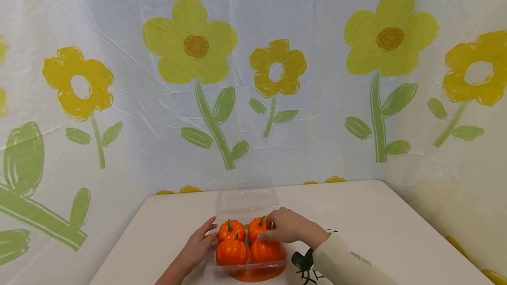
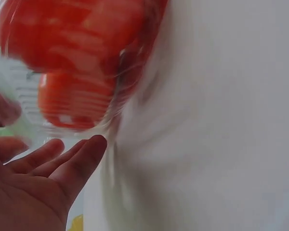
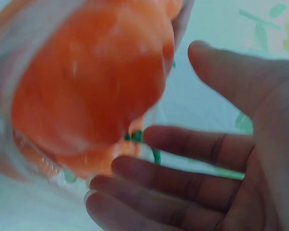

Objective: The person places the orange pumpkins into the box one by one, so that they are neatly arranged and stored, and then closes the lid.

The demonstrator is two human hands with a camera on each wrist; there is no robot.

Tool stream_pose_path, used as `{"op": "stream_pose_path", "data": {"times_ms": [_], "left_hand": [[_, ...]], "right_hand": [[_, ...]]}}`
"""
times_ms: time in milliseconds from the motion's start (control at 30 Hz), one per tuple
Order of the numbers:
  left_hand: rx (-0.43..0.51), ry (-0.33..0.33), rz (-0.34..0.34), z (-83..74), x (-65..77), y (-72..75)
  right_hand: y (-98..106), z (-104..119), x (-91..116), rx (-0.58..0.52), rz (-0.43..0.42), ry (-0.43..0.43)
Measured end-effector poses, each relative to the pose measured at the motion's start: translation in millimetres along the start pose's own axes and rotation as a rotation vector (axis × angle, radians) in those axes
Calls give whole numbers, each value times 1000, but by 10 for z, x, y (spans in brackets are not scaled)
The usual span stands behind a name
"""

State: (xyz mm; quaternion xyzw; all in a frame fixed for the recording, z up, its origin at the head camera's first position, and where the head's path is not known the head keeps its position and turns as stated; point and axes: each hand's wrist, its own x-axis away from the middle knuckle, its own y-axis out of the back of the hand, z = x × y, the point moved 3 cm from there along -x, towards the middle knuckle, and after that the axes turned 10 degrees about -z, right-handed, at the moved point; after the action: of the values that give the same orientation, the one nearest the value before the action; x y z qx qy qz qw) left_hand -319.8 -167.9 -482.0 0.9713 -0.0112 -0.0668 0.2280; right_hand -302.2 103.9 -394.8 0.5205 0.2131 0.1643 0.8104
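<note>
A clear plastic box [image 1: 253,267] holds several small orange pumpkins, among them a front-left one [image 1: 232,254], a back-left one [image 1: 231,232] and a front-right one [image 1: 269,253]. Its transparent lid [image 1: 246,199] stands folded back behind it. My left hand [image 1: 198,243] is at the box's left side; in the left wrist view its straight fingertips lie right at the ribbed plastic wall. Over the right-hand pumpkins is my right hand [image 1: 291,225], partly hiding the back-right pumpkin [image 1: 255,228]. The right wrist view shows its thumb and fingers [image 3: 197,149] spread, with nothing gripped.
The box stands on a white tabletop [image 1: 336,206] with dark printed figures [image 1: 304,261] on its right and an orange print [image 1: 259,274] at the front. Behind and at both sides hangs a pale cloth [image 1: 317,144] printed with yellow flowers.
</note>
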Motion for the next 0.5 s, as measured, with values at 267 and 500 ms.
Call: {"op": "stream_pose_path", "data": {"times_ms": [267, 500], "left_hand": [[-65, -20, -40, -47, -146, 116], [-166, -1, -61, -87, -375, 229]], "right_hand": [[63, -259, -153, -64, -87, 34], [109, -474, -271, -94, -202, -26]]}}
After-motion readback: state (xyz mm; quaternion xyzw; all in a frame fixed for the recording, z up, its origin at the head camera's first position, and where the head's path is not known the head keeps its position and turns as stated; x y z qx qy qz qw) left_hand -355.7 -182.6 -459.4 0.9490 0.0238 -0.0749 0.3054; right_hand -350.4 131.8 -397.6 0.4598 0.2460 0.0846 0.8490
